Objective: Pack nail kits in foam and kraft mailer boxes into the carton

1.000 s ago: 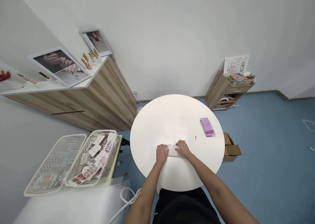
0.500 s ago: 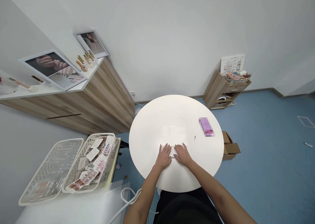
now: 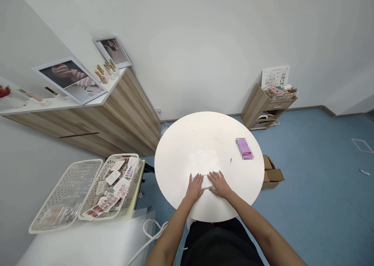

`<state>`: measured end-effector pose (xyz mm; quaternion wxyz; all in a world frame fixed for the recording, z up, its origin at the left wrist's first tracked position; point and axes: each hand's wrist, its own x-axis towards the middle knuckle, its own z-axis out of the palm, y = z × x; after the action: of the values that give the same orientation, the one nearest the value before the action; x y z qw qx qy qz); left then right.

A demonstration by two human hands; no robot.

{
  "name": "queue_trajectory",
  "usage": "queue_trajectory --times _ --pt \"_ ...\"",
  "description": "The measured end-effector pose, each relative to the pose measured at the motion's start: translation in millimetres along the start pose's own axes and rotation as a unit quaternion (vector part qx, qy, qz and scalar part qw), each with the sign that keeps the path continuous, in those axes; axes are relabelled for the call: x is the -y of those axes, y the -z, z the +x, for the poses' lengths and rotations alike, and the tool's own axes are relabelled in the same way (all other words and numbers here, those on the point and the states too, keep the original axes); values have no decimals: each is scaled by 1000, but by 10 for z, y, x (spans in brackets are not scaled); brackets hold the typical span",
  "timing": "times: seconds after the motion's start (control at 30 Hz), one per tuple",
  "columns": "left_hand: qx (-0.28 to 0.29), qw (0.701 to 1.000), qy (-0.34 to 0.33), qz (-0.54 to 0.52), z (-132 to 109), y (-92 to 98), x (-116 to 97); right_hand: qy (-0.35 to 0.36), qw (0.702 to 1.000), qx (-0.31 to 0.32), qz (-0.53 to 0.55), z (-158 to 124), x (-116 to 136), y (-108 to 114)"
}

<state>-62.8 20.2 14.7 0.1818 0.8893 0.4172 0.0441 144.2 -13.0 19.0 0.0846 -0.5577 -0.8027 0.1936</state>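
Both my hands lie flat on a round white table (image 3: 181, 141), near its front edge. My left hand (image 3: 195, 186) and my right hand (image 3: 219, 183) have their fingers stretched out, pressing down on a small clear flat packet (image 3: 206, 181) between them. More clear plastic sheeting (image 3: 203, 159) lies on the table just beyond the hands. A blurred pink object (image 3: 244, 148) rests on the right side of the table.
Two white perforated baskets stand at the left: one (image 3: 62, 198) with clear packets, the other (image 3: 115, 186) with several nail cards. A wooden cabinet (image 3: 117, 114) with framed pictures runs along the left wall. A small wooden shelf (image 3: 263, 104) and cardboard boxes (image 3: 271, 174) stand right of the table.
My hands went from gripping the packet's ends with curled fingers to lying flat on top of it. The view shifted slightly.
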Motion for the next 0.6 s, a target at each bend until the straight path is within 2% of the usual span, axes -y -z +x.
queue_trajectory --times 0.07,0.13,0.2,0.27,0.33,0.47,0.53,0.6 --pt "3 1000 3 10 -1 15 -26 -5 1000 -16 1 -42 -32 22" --pt "-5 1000 8 20 -18 18 -70 -64 996 -53 15 -78 -71 22" --pt "-20 999 9 26 -52 -1 -135 -199 974 -103 41 -106 -118 -10" --pt "-31 999 3 26 -98 -45 -217 -339 930 -128 66 -129 -166 -73" --pt "-36 999 -6 21 -150 -114 -305 -412 900 -114 83 -145 -205 -153" --pt "-49 999 4 11 -241 -271 -442 -414 904 -49 101 -129 -220 -277" --pt "-46 999 9 9 -267 -328 -480 -392 913 -69 91 -92 -184 -289" --pt "-38 999 10 7 -277 -357 -501 -363 920 -121 86 -49 -111 -266"
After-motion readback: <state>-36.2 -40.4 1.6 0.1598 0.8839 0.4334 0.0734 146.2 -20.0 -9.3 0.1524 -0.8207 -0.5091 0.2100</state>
